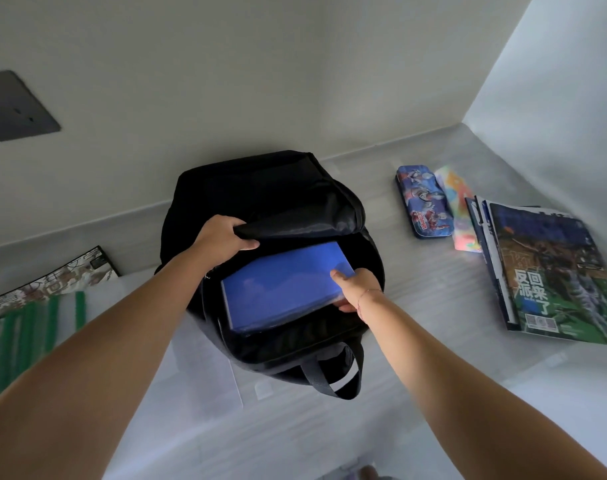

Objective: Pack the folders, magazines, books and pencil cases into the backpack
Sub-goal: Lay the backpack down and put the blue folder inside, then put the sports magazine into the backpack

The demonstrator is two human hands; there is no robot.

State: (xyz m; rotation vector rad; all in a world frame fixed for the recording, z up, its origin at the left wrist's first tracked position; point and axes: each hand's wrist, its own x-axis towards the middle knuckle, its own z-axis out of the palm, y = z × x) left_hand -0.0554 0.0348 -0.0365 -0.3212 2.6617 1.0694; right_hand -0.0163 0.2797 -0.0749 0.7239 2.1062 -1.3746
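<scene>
Right hand [355, 289] on folder [281, 289]; "反派回来了" magazine [551, 271]

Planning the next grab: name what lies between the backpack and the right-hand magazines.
Head view: toward the wall, a blue pencil tin nearer the backpack and a colourful pencil case beside the magazines. Nearer the person, the table is bare.

A home study corner: pale desk [416, 306], plain walls [226, 64], wall socket [16, 105], magazines [551, 271].
</scene>
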